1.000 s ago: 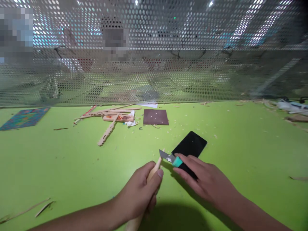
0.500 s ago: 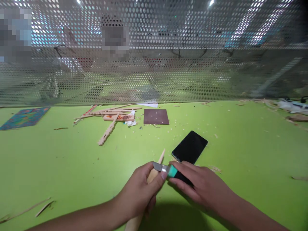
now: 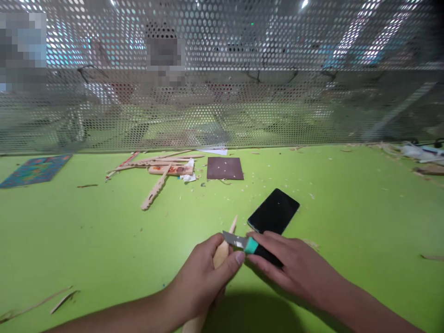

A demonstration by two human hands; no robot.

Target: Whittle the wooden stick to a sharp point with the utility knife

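A pale wooden stick (image 3: 222,254) with a tapered point runs up through my left hand (image 3: 204,273), whose fingers are wrapped round it. Its lower end shows below the wrist, and the grip hides its middle. My right hand (image 3: 291,263) is closed on the black and teal handle of a utility knife (image 3: 252,245). The knife's blade lies across the stick just below the tapered tip, close to my left thumb and forefinger. Beyond my right hand a black smartphone (image 3: 274,210) lies flat, partly covered by the fingers.
Carved wooden sticks (image 3: 156,187) are heaped at the back left. Near them lies a brown square of sandpaper-like sheet (image 3: 225,168), and a patterned mat (image 3: 36,170) is at far left. Shavings (image 3: 310,243) dot the green table (image 3: 114,245). A perforated metal screen (image 3: 222,111) stands behind.
The knife and my right hand have shifted slightly to the right, and the blade shows more fully across the stick. My left thumb has moved a little down and right.
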